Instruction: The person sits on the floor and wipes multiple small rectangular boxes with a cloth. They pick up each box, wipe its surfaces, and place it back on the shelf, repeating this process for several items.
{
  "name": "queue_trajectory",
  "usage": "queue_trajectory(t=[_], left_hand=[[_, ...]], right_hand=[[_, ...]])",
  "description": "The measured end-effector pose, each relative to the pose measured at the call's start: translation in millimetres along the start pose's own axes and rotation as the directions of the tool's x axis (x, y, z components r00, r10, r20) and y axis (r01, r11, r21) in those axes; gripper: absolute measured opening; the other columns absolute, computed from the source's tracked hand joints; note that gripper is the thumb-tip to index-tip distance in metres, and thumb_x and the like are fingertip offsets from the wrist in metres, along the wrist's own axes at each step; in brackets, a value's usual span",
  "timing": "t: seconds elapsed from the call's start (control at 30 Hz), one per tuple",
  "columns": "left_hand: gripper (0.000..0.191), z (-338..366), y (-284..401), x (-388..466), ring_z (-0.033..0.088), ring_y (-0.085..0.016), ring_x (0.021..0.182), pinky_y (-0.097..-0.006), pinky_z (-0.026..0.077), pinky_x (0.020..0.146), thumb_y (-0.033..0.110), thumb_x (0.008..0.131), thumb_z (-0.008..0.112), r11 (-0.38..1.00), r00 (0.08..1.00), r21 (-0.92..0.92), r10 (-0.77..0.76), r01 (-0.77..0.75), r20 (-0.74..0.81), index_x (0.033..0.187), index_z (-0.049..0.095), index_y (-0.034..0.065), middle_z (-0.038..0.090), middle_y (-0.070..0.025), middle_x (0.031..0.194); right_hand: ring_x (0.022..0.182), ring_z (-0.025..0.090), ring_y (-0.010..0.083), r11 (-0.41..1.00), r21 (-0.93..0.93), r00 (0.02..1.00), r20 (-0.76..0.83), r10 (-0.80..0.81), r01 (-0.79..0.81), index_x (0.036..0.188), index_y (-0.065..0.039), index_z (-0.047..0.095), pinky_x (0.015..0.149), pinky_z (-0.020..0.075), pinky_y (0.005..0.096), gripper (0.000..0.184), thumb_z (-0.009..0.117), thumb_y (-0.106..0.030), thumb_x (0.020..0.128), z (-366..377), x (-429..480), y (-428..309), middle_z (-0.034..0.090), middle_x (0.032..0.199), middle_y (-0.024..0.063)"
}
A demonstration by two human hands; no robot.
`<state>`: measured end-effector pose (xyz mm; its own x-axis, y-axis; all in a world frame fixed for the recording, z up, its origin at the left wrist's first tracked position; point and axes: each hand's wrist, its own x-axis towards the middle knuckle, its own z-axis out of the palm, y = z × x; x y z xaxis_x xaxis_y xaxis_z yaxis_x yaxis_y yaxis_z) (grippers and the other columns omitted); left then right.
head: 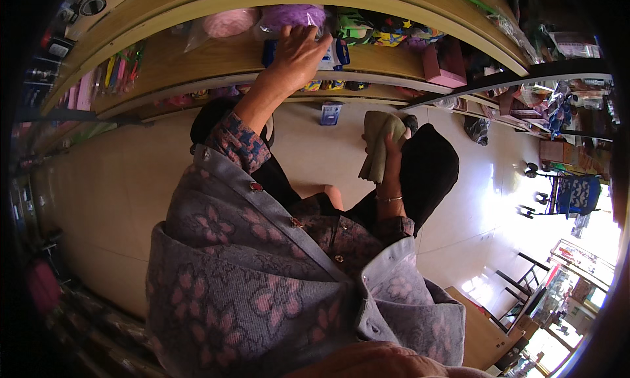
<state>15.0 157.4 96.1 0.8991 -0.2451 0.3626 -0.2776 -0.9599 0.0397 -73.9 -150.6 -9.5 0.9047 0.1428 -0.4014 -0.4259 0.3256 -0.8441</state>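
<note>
My left hand (299, 54) reaches over a wooden shelf (216, 60), its fingers bent at the edge of a purple fluffy item in clear plastic (294, 16). Beneath that hand lie blue-and-white packets (339, 53), partly covered by it. Whether the fingers grip anything is hidden from me. My right hand (392, 149), lower down by my knee, is closed around a folded olive-green cloth (378, 139). On the tiled floor under the shelf stands a small blue-and-white packet (331, 113).
A pink fluffy item (230, 22) in plastic, camouflage-patterned goods (353, 27) and a pink box (444, 65) share the shelf. A second shelf board (192, 0) runs above. To the right are a black bag (477, 129), a blue stroller (573, 193) and a brown table (475, 324).
</note>
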Motion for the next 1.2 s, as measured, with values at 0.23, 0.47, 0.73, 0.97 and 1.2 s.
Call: queue_trajectory(t=[0.23, 0.47, 0.73, 0.97, 1.2], left_hand=[[0.023, -1.6, 51.9, 4.4, 0.064, -0.03, 0.084, -0.0421, 0.05, 0.076, 0.014, 0.085, 0.068, 0.876, 0.989, -0.469, 0.047, -0.11, -0.143, 0.107, 0.064, 0.0109, 0.063, -0.0065, 0.096], [0.03, 95.1, 104.8, -47.3, 0.067, -0.033, 0.095, -0.0522, 0.051, 0.076, 0.02, 0.082, 0.07, 0.912, 0.736, -0.322, 0.397, -0.253, 0.548, 0.107, 0.062, 0.0049, 0.065, -0.0138, 0.098], [0.058, 228.1, 75.8, -95.5, 0.063, -0.038, 0.109, -0.0525, 0.05, 0.085, 0.029, 0.078, 0.073, 0.948, 0.456, -0.204, 0.073, 0.245, 0.887, 0.125, 0.052, 0.0037, 0.067, -0.0189, 0.113], [0.072, 269.1, 59.4, -92.9, 0.071, -0.024, 0.064, -0.0353, 0.051, 0.047, 0.022, 0.076, 0.073, 0.436, 0.411, -0.253, -0.317, 0.863, 0.855, 0.135, 0.037, 0.0023, 0.069, -0.018, 0.1], [0.064, 294.3, 62.8, -95.7, 0.072, -0.02, 0.062, -0.0324, 0.049, 0.043, 0.011, 0.075, 0.071, 0.124, 0.35, -0.33, -0.432, 0.936, 0.831, 0.13, 0.039, 0.0005, 0.07, -0.014, 0.09]], right_hand=[[0.079, 0.068, 0.0245, 0.997, 0.071, 0.997, -0.07, -0.032, 0.037, 0.142, -0.001, 0.034, 0.061, 0.0541, 0.0304, 0.06, 0.054, -0.037, 0.098, 11.3, -4.4, -0.1, 0.067, 0.101, 0.0217], [0.074, 0.065, 0.0195, 0.996, 0.09, 0.998, -0.061, 0.025, -0.019, 0.127, 0.004, 0.052, 0.063, 0.0518, 0.0265, 0.053, 0.056, -0.04, 0.097, 4.5, 6.9, 14.5, 0.069, 0.097, 0.0177], [0.074, 0.064, 0.0168, 0.993, 0.103, 0.995, -0.072, 0.064, -0.056, 0.124, 0.005, 0.055, 0.065, 0.0505, 0.0245, 0.057, 0.058, -0.045, 0.096, -0.1, 8.0, 13.4, 0.069, 0.097, 0.0151], [0.075, 0.064, 0.0154, 0.989, 0.092, 0.988, -0.098, 0.122, -0.114, 0.124, 0.005, 0.055, 0.065, 0.0505, 0.0233, 0.057, 0.056, -0.045, 0.097, -7.2, 7.7, 10.9, 0.068, 0.096, 0.0141], [0.071, 0.064, 0.0127, 0.985, 0.035, 0.975, -0.141, 0.173, -0.17, 0.124, 0.005, 0.055, 0.062, 0.0504, 0.0224, 0.058, 0.053, -0.047, 0.099, -11.5, 9.1, 8.0, 0.069, 0.096, 0.0143]])
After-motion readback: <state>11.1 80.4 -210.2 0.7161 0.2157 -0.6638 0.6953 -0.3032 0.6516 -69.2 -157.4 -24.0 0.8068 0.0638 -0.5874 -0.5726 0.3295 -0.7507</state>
